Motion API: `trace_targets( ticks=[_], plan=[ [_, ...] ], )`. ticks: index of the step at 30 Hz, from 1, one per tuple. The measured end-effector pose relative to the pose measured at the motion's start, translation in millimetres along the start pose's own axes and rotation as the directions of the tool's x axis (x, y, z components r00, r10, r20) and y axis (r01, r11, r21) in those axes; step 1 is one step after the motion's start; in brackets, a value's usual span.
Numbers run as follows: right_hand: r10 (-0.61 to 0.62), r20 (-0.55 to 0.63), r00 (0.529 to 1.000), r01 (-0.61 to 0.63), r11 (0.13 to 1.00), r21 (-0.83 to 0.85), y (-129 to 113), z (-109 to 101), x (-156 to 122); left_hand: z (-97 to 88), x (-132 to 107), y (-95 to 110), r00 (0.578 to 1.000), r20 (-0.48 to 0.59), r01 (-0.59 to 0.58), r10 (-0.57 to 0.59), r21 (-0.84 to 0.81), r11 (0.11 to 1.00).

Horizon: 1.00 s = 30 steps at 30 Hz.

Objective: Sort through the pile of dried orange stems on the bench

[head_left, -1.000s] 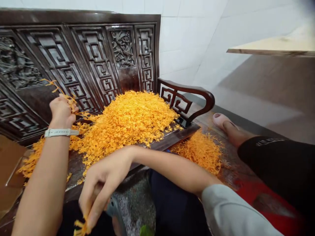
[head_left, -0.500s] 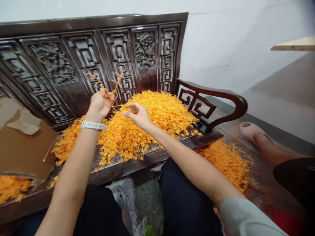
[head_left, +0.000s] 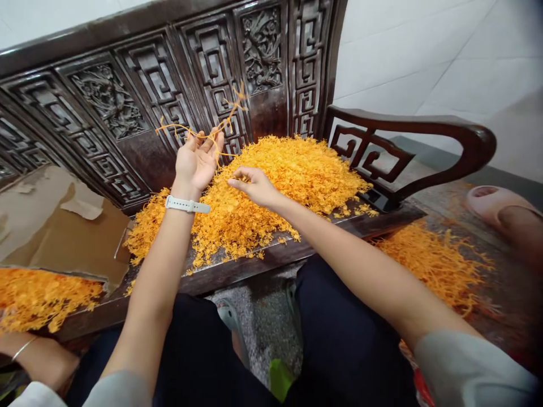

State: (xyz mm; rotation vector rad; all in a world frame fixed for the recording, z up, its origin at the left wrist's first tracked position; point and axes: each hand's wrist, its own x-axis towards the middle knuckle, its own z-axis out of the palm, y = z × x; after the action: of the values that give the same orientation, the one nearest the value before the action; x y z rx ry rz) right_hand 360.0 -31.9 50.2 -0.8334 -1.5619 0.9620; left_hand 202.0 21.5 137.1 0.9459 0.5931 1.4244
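Upper centre, head view: left hand (head_left: 198, 164) loosely curled, palm up, holding a branching orange strand (head_left: 231, 115) | centre: right hand (head_left: 257, 187) nearly pinched; cannot tell whether it grips anything; orange heap (head_left: 292, 169) just beside it, on dark bench (head_left: 250, 267) | left: cardboard (head_left: 76, 240)

From the right hand (head_left: 257, 185): the carved backrest (head_left: 269, 116) bars twelve o'clock; the orange pile (head_left: 305, 169) rises at two, the curved armrest (head_left: 424, 125) beyond it; the left hand (head_left: 197, 161) and its stems (head_left: 229, 117) crowd ten, cardboard (head_left: 63, 237) past them at nine; between the forearms (head_left: 352, 249), air is free toward six.
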Motion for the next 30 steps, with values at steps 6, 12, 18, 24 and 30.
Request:
trace_targets(
  ticks=[6,12,18,24,30],
  plan=[
    [0.141,-0.105,0.984,-0.116,0.97,0.213,-9.5,-5.2,1.3,-11.4,-4.1,-2.2,0.97,0.127,0.119,-0.209,0.499,0.858],
    [0.105,-0.206,0.973,-0.075,0.986,0.151,-10.5,-10.0,1.7,-7.7,-8.3,-13.3,0.968,0.198,-0.033,-0.152,0.705,0.709],
    [0.185,-0.071,0.98,-0.159,0.947,0.278,-19.5,-6.4,-0.1,6.9,-13.7,-19.8,0.993,0.113,-0.089,0.024,0.608,0.789],
    [0.163,0.055,0.985,-0.171,0.965,0.199,-20.5,-3.2,1.2,1.9,-8.0,-15.8,0.998,0.0,0.056,-0.067,0.554,0.831],
    [0.188,0.09,0.978,-0.203,0.954,0.218,-24.6,13.1,-0.6,-8.2,7.1,-7.4,0.984,-0.158,0.137,-0.082,0.376,0.916]
  ],
)
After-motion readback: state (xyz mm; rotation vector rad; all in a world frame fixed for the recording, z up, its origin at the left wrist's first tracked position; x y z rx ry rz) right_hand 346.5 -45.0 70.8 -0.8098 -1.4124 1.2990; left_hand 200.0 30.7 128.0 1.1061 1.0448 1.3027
